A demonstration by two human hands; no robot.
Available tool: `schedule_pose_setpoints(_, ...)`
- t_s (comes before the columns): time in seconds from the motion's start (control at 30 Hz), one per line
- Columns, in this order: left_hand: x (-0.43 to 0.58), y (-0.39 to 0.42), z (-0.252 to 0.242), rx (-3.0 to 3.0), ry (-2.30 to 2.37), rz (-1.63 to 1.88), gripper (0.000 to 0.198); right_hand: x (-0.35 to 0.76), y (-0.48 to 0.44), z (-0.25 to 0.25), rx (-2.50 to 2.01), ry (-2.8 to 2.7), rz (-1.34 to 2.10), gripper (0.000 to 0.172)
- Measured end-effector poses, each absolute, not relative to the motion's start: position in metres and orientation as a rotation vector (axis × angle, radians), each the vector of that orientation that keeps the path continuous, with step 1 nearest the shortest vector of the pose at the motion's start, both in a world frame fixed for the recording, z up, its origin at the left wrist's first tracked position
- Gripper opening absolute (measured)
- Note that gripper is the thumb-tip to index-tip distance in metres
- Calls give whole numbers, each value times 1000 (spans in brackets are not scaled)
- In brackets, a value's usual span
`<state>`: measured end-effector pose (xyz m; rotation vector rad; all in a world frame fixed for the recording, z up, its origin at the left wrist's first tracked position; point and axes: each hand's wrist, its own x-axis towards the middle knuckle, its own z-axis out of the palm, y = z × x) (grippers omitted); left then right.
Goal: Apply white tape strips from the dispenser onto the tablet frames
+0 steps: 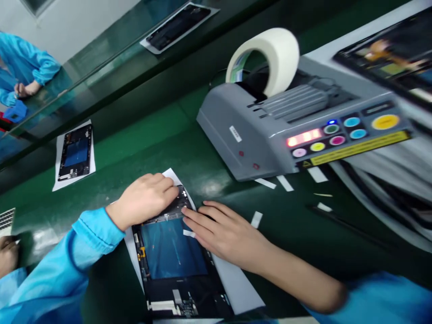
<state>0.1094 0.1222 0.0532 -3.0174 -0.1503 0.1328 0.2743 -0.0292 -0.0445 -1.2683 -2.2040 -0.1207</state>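
An opened tablet body (182, 288) with a blue-filmed panel and exposed circuit parts lies on a white sheet (241, 288). My left hand (148, 198) is closed at its far end, fingers curled down against the black frame; what they pinch, if anything, is hidden. My right hand (229, 231) reaches in from the right with fingers stretched out, the index fingertip touching the tablet near its far right corner. A short white tape strip (189, 233) pokes out below those fingers, over the blue panel; whether it is held I cannot tell.
A grey tape dispenser (243, 130) with lit buttons stands at the right, a masking tape roll (286, 58) on it. Cut strips (256, 219) and a thin dark tool (344, 222) lie nearby. Another tablet (76, 153) rests left. Co-workers' hands (8, 256) show at left.
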Motion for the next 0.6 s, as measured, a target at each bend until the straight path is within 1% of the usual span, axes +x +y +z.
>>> schedule_pose_setpoints(0.1, 134, 116, 48, -2978, 108, 183, 17, 274, -28, -44, -1278, -2189, -148, 22)
schedule_pose_setpoints(0.33, 153, 109, 44, -2890, 541, 264, 28, 275, -28, -43, -1254, -2223, -147, 19)
schedule_pose_setpoints(0.47, 152, 109, 42, -2869, 649, 266, 32, 276, -29, -42, -1232, -2210, -126, 19)
schedule_pose_setpoints(0.6, 147, 111, 42, -2860, 617, 212, 30, 276, -29, -41, -1220, -2190, -156, 20)
